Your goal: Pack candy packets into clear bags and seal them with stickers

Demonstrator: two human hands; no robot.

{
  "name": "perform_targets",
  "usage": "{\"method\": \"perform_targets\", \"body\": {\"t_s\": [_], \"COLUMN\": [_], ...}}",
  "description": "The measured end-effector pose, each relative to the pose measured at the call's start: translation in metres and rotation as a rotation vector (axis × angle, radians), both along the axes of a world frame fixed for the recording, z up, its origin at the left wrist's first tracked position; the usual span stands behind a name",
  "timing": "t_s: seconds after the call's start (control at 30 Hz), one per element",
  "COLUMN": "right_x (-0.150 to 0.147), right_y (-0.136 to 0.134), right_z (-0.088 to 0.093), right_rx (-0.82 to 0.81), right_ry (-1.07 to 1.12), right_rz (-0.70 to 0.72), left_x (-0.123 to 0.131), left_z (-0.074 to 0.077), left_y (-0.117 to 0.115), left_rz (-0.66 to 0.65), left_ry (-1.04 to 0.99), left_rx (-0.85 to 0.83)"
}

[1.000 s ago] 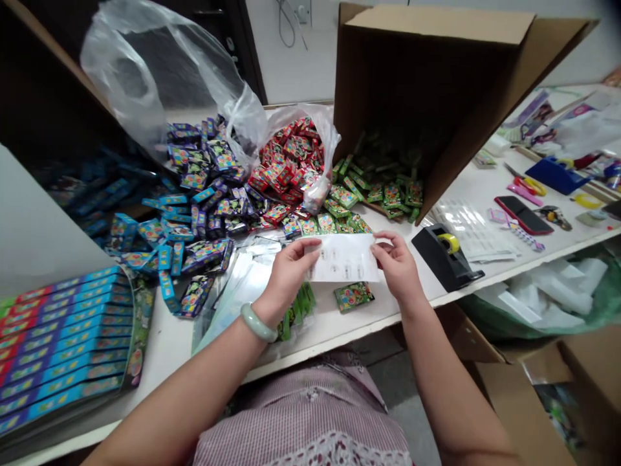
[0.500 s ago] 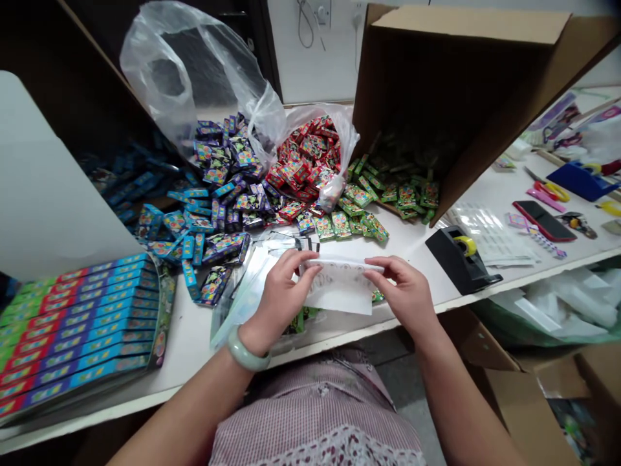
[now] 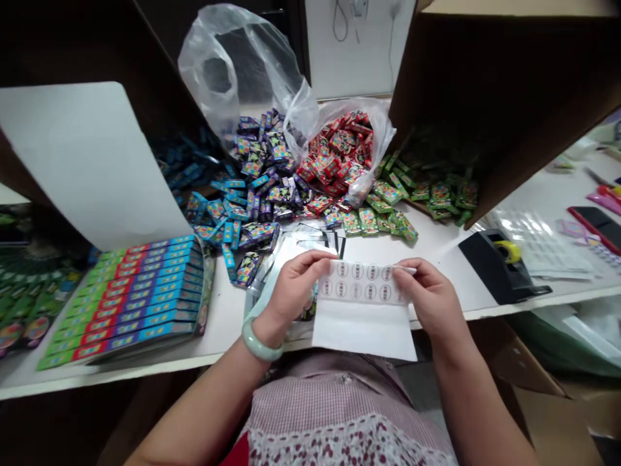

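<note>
A white sheet of round stickers (image 3: 363, 323) with rows of printed circles is held up over the table's front edge. My left hand (image 3: 298, 285), with a pale green bangle on the wrist, pinches its upper left corner. At the upper right corner, my right hand (image 3: 431, 294) grips the sheet between thumb and fingers. The lower part of the sheet is plain white and hangs down. Under and beside my left hand lie clear plastic sleeves (image 3: 262, 285). Behind the sheet are loose green boxes (image 3: 369, 221) with colourful prints.
Purple boxes (image 3: 264, 152) and red boxes (image 3: 342, 145) spill from clear bags. Blue boxes (image 3: 208, 210) lie left. A filled display tray (image 3: 206, 288) stands at the left, a black tape dispenser (image 3: 499, 265) at the right. A large cardboard box (image 3: 524, 97) rises at the back right.
The sticker sheet has been opened out and tilted, so its printed rows now face me. Both hands remain on its corners. The camera view has shifted left.
</note>
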State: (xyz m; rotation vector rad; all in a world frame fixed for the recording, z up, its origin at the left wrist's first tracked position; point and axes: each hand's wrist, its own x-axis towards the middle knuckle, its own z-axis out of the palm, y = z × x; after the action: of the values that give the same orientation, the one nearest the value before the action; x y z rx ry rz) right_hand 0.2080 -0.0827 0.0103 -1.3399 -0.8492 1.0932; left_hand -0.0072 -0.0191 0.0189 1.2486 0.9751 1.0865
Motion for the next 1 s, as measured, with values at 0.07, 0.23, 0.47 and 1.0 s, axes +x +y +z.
{"method": "perform_targets", "body": {"t_s": [0.07,0.23,0.47,1.0], "right_x": [0.001,-0.002,0.001,0.002], "right_y": [0.000,0.000,0.000,-0.002], "right_z": [-0.002,-0.006,-0.008,-0.014], "right_rx": [-0.004,0.016,0.021,0.003], "right_ry": [-0.021,-0.076,-0.099,-0.125], "right_rz": [-0.005,-0.019,-0.027,0.041], "left_x": [-0.001,0.001,-0.003,-0.006], "left_z": [0.002,-0.002,-0.004,-0.004], "left_y": [-0.001,-0.003,-0.006,-0.007], "left_rz": [0.028,0.116,-0.021,-0.067], "left_ry": [0.046,-0.204,-0.173,0.013], "left_rx": [0.015,-0.230,-0.131,-0.058]}}
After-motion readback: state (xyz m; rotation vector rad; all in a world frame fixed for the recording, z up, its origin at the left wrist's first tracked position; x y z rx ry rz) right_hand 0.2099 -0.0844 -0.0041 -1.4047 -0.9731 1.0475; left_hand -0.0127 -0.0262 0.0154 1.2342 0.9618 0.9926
